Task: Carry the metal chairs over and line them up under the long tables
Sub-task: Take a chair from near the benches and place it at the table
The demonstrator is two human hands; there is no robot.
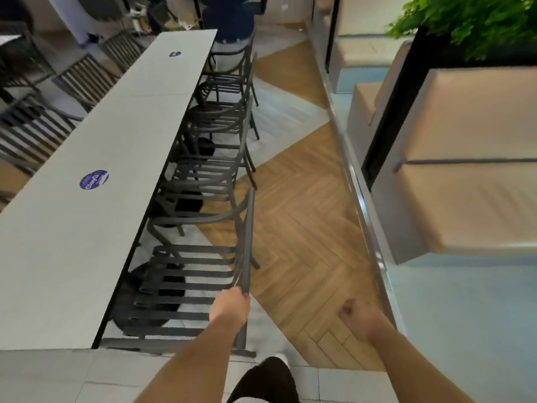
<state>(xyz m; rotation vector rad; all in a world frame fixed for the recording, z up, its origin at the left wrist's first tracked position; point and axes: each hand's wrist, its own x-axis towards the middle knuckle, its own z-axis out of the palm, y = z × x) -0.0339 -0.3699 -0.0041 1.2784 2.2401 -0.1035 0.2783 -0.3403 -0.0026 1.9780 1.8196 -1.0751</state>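
My left hand point(231, 303) is on the nearest chair point(186, 292), fingers curled round the top rail of its backrest at the near end. That rail runs away from me, roughly parallel with the edge of the long table point(96, 181), and that is the relation that matters here: the seat slats already reach in under the tabletop to my left, while the backrest stands out on the aisle side. So the chair lies ahead and to the left of my grip, long axis along the table.

My right hand point(359, 318) hangs over the wood floor point(302, 228), well apart from the chair, fingers curled into a loose fist with nothing in it. The left is plainly the working hand; the right would have to cross my body to help.

Beyond this chair, a row of chairs point(215, 158) is tucked along the same edge, backs in a rough line. More chairs point(72, 82) sit on the far side of the table.

I judge this one wants a small nudge leftwards, square to the table, so its back falls in line with the others. The risk, I'd say, is knocking the table's round base point(151, 298) beneath.
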